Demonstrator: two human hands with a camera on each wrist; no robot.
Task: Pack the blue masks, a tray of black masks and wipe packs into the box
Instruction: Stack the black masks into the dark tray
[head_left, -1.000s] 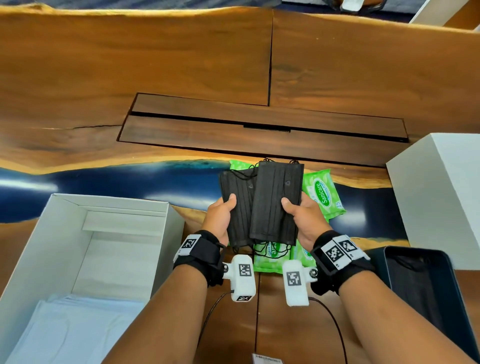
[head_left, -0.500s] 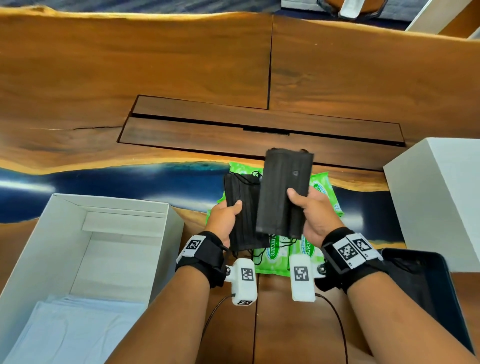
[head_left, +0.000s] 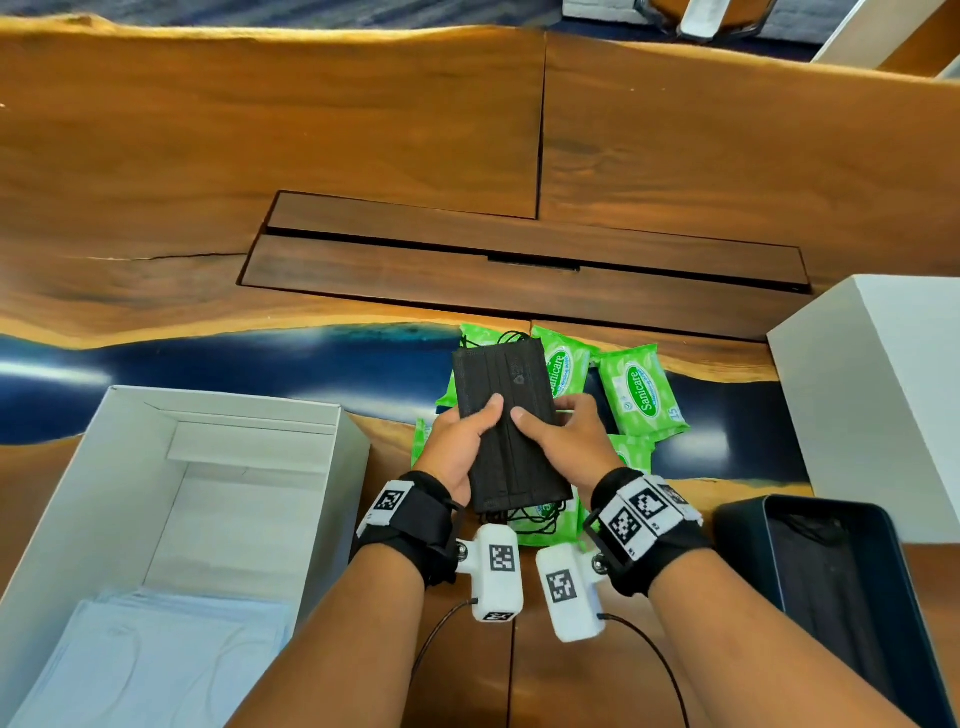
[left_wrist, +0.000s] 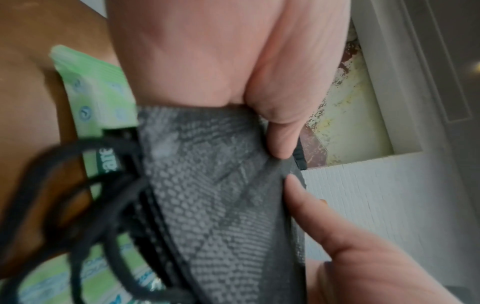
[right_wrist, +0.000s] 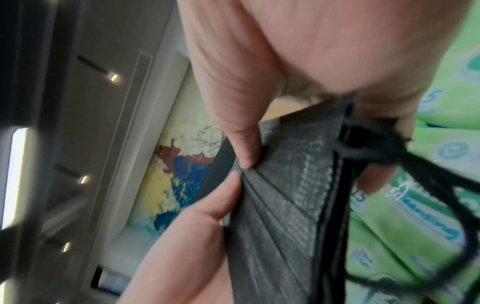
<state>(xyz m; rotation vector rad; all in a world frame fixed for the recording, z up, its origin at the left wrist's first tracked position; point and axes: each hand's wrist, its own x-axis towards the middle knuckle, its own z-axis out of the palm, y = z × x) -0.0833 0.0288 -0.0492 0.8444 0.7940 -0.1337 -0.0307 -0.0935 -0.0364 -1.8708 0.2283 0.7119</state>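
Note:
Both hands hold one stack of black masks (head_left: 506, 415) above the green wipe packs (head_left: 641, 397). My left hand (head_left: 462, 441) grips the stack's left edge, thumb on top. My right hand (head_left: 563, 436) grips its right edge, thumb on top too. In the left wrist view the black masks (left_wrist: 221, 205) show a woven weave, with ear loops hanging left. In the right wrist view the black masks (right_wrist: 280, 205) are pinched under my thumb. The open white box (head_left: 93, 467) sits at the left with blue masks (head_left: 145, 660) lying flat inside. The dark tray (head_left: 737, 525) stands at the lower right.
A white box lid (head_left: 893, 384) stands at the right edge. A recessed dark wooden panel (head_left: 519, 260) runs across the table behind the wipe packs. Cables trail from the wrist cameras toward the table's near edge.
The two separate black mask piles, one in each hand, have come together into a single stack held by both hands. The hands moved closer to each other.

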